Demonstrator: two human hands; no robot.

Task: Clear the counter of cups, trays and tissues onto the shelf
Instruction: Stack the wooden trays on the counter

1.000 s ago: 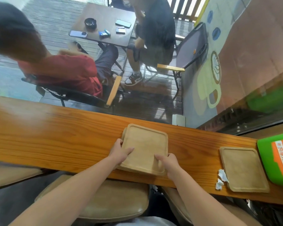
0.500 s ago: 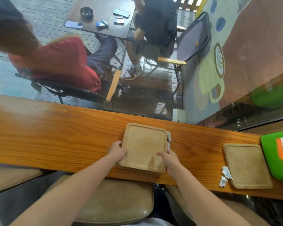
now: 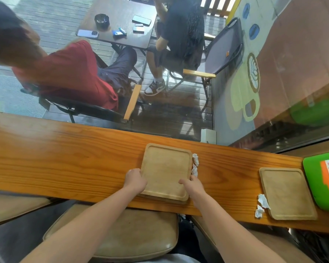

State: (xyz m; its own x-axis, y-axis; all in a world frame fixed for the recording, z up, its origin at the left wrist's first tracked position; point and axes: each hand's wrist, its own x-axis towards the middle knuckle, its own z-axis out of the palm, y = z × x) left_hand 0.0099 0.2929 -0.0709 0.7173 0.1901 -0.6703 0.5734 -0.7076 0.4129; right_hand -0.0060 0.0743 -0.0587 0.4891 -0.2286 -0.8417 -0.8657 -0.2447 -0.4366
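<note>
on the wooden counter (image 3: 65, 158) the left hand (image 3: 135, 181) grips the left edge of a stack of wooden trays (image 3: 165, 171), the right hand (image 3: 193, 186) its near right edge; crumpled tissue (image 3: 195, 164) touches the stack's right side; farther right, more tissues (image 3: 261, 205) lie just beside a single tray (image 3: 287, 192)

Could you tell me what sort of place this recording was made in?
Probably a café. A long wooden counter runs along a window, with wooden serving trays and crumpled tissues on it. Outside, people sit at a patio table, and a latte-art cup decal marks the glass.
</note>
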